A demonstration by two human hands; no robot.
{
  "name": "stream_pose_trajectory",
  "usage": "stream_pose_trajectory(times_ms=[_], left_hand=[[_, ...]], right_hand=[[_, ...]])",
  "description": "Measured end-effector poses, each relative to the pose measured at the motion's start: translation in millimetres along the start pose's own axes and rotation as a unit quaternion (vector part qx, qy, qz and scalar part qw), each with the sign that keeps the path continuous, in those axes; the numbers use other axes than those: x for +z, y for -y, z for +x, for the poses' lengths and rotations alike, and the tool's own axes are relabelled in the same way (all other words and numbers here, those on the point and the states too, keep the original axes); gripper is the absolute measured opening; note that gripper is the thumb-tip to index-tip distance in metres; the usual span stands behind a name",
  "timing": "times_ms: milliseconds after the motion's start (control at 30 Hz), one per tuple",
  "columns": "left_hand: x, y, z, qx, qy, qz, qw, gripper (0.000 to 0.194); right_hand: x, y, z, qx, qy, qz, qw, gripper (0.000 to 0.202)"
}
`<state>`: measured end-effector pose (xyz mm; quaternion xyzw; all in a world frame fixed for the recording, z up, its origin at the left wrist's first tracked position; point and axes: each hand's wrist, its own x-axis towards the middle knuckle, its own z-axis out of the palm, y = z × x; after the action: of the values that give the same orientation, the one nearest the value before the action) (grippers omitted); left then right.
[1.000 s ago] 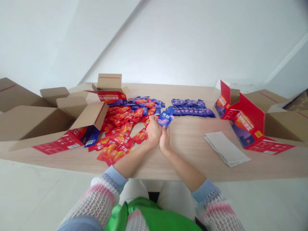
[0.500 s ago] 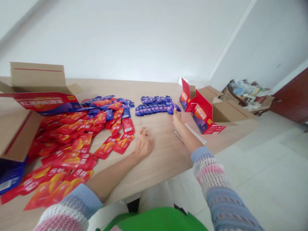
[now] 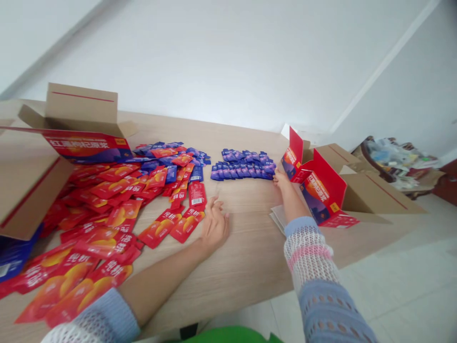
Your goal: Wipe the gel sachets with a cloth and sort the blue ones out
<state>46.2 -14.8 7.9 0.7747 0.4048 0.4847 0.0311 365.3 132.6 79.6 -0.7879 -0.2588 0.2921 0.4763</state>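
Observation:
My left hand [image 3: 215, 223] rests on the wooden table with its fingers loosely curled and apart, holding nothing, just right of two red pouches [image 3: 187, 223]. My right hand [image 3: 281, 178] reaches to the right end of the front row of blue pouches [image 3: 243, 170]; its fingertips touch that end, and whether they grip a pouch is hidden. Behind this row lies a second, shorter row of blue pouches [image 3: 244, 156]. A red box [image 3: 319, 196] with open flaps stands right beside my right hand.
A large pile of red pouches [image 3: 107, 190] covers the table's left side, with blue pouches at its back. An open cardboard box [image 3: 85, 143] stands behind it. White sheets [image 3: 278, 216] lie under my right forearm. Clutter [image 3: 396, 159] sits beyond the table at far right.
The view has shifted, so the boxes on the right sit further right and lower. My right hand stays at the row's right end. My left hand keeps its place, fingers slightly less curled.

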Motion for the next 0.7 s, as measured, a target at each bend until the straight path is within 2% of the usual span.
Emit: stream_pose_trajectory(times_ms=[300, 700], left_hand=[[1.7, -0.2, 2.1, -0.033, 0.025, 0.018, 0.999, 0.028], [3.9, 2.6, 0.0, -0.042, 0.039, 0.024, 0.998, 0.03]], right_hand=[[2.2, 0.6, 23.2, 0.009, -0.021, -0.028, 0.999, 0.035], [7.8, -0.6, 25.1, -0.014, 0.013, -0.068, 0.997, 0.042]])
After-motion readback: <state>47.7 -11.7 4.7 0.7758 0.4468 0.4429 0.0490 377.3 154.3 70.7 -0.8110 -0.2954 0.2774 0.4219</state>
